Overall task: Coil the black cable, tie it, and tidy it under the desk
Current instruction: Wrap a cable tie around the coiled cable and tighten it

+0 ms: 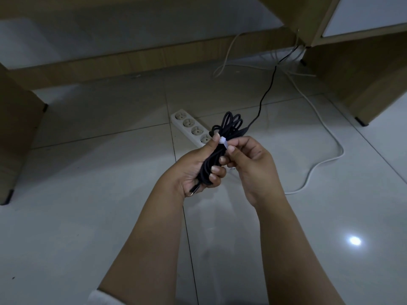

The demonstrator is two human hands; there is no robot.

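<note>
the left hand [198, 170] grips the coiled cable [220, 148] above the floor, near the power strip [189, 125]. the right hand [248, 159] pinches a white tie [222, 142] around it. a slack pinch could let the tie slip and the loops spring apart; the far taut run could tug them.

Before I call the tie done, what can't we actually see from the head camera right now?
- White tie closure: covered by fingertips of both hands.
- White power strip near end: hidden behind the coiled black cable.
- Black cable's far end: disappears behind the wooden desk leg.
</note>
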